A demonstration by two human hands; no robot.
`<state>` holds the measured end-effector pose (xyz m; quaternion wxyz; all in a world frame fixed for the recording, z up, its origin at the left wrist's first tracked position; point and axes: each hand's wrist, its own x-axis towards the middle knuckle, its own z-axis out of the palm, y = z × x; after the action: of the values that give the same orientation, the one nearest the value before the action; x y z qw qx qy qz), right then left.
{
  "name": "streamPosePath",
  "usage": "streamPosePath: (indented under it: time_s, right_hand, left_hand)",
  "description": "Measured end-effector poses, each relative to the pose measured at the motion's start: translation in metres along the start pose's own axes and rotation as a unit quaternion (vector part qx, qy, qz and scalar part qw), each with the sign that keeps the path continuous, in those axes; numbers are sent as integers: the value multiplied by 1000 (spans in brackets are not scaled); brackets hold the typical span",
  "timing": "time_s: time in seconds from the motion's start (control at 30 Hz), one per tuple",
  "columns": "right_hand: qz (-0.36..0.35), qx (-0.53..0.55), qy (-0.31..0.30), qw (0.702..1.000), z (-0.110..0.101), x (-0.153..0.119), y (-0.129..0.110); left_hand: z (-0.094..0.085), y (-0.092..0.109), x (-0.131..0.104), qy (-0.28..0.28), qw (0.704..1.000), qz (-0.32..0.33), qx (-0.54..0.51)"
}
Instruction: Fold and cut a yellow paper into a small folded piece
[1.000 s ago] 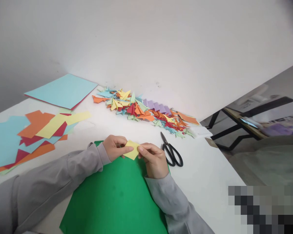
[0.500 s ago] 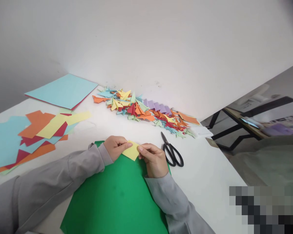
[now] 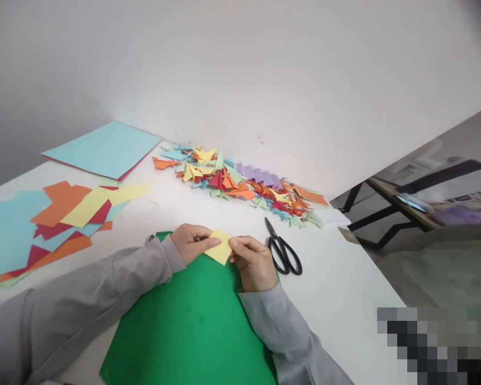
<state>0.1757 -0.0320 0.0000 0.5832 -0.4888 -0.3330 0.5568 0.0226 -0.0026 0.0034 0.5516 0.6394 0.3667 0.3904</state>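
Observation:
A small yellow paper piece [image 3: 220, 250] is pinched between both hands over a green sheet [image 3: 192, 321]. My left hand [image 3: 191, 243] grips its left side, thumb on top. On the right side, my right hand [image 3: 254, 261] holds the edge between thumb and fingers. Black-handled scissors [image 3: 282, 250] lie just right of my right hand, tips pointing away. Behind the hands stretches a long pile of small folded paper shapes [image 3: 224, 179] in several colours.
Loose coloured paper pieces [image 3: 64, 227] overlap on the left of the white table [image 3: 336, 289]. A light blue sheet [image 3: 104, 147] lies at the back left, by the wall. Past the table's right edge stands another table with a black frame [image 3: 409, 203].
The yellow paper has shifted slightly right and up between the fingers, and more of its face shows. Both hands keep nearly the same place.

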Motion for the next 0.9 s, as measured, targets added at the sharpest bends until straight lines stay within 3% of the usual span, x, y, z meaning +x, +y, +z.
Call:
streamPosePath:
  time_s: [0.57,0.9]
  right_hand:
    - [-2,0,-1,1000,1,-1,1]
    - [31,53,19,998,-1,1,-3]
  left_hand:
    - [1,-1,3,-34,997,-66,-34]
    - [0,-1,2,-20,999,-45,-18]
